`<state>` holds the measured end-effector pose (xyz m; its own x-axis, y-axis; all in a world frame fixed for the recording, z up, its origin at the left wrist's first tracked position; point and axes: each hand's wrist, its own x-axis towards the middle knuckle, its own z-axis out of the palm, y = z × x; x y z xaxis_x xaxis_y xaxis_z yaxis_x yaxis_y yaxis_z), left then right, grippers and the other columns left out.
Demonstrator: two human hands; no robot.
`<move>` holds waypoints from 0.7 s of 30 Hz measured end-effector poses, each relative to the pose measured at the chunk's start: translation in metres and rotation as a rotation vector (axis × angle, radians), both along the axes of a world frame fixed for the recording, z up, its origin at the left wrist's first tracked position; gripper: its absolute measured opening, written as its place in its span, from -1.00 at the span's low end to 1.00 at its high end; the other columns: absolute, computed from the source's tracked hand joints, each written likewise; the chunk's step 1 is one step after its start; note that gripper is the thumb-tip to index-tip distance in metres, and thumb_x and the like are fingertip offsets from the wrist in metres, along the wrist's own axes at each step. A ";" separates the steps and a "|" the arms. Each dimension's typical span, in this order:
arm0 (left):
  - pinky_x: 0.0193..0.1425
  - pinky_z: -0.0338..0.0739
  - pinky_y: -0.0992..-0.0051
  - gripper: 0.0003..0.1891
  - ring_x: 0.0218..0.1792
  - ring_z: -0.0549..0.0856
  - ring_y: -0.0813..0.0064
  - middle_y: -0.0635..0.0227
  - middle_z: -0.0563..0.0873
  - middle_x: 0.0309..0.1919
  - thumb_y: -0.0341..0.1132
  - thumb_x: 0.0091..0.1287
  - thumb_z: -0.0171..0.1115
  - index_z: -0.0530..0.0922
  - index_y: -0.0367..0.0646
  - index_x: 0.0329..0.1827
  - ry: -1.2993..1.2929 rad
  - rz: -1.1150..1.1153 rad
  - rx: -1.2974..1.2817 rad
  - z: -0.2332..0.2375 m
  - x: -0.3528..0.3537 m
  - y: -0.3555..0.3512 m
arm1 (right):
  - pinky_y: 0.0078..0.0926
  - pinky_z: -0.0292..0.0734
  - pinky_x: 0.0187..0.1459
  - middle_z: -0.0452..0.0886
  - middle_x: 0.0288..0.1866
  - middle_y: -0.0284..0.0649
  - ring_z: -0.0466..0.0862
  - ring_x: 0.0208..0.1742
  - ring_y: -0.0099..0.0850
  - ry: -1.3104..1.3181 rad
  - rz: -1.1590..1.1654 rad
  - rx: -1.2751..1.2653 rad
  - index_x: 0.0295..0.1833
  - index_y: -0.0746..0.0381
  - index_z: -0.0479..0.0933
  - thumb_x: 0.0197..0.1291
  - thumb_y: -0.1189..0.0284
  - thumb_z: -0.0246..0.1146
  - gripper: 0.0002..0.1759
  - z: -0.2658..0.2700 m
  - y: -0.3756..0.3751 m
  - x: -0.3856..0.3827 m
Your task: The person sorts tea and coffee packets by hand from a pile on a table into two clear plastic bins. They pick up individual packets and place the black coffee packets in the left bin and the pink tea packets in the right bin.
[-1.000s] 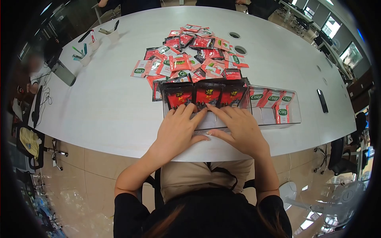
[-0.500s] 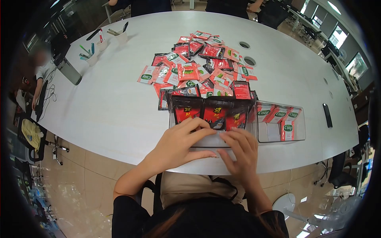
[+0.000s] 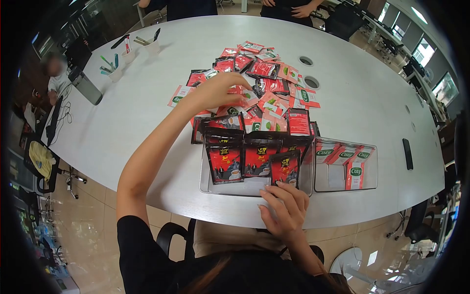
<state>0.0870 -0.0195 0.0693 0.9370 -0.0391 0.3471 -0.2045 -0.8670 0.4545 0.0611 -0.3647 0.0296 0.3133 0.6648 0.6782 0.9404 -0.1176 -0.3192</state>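
My left hand (image 3: 220,92) is over the pile of sachets (image 3: 274,103) with its fingers curved and apart. A red sachet shows between them, not visibly gripped. My right hand (image 3: 286,208) is at the near edge of a clear plastic box (image 3: 208,183), fingers spread. Its fingertips are by the lower edge of a black and red G7 coffee sachet (image 3: 285,169), which stands in front of other G7 sachets (image 3: 225,164) in the box. Joined on the right is a second clear box (image 3: 371,179) holding several Cozy tea sachets (image 3: 355,175).
Behind the boxes, the pile mixes red tea and black coffee sachets. Cups of pens (image 3: 115,74) and a grey bottle (image 3: 87,88) stand at the left. A black phone-like object (image 3: 407,154) lies at the right. Two round holes (image 3: 311,82) pierce the table. People stand at the far edge.
My left hand has moved from the coffee box up and away to the pile. My right hand has drawn back slightly. A coffee sachet now stands in front of the row.
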 end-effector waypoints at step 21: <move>-0.30 0.38 0.46 -0.72 -0.42 0.45 0.54 0.41 0.49 -0.41 -0.30 0.22 0.40 0.60 -0.18 -0.06 0.296 -0.155 -0.134 -0.018 0.099 -0.007 | -0.43 0.32 -0.02 0.68 -0.07 -0.36 0.63 -0.05 -0.38 0.069 0.078 0.040 -0.09 0.13 0.68 -0.06 0.41 0.38 -0.67 -0.002 -0.002 0.005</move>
